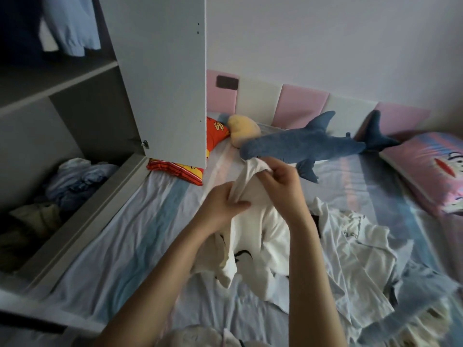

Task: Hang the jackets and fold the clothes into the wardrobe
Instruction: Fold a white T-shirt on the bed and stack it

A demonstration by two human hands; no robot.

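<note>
White shirt (255, 229) hangs bunched between both hands above the bed (120, 246), in front of the open wardrobe (82, 116). Its lower part trails down onto the sheet, and a dark print shows on its front.

Head view: the left hand (220, 206) has its fingers curled round a gathered fistful of the cloth, thumb laid across it. The right hand (280, 176) is higher and pinches the top edge of the fabric between thumb and bent fingers. Both hands hold the same garment, close together, so it hangs as a rope, not as a flat panel.

The step in hand looks like opening the shirt out for folding. To do it well, I would work the two grips apart along the top edge until each hand has a shoulder seam, then let the body drop straight. Which edge is collar and which is hem cannot be told from here, so feeling for the neckline comes first.

A second white garment (358, 246) lies crumpled just right of it, partly under its trailing end; lift clear so the two do not drag together. The bare striped sheet on the left, beside the wardrobe, offers flat room for laying it face down. Loose clothes (75, 181) already sit heaped in the wardrobe's bottom compartment.
</note>
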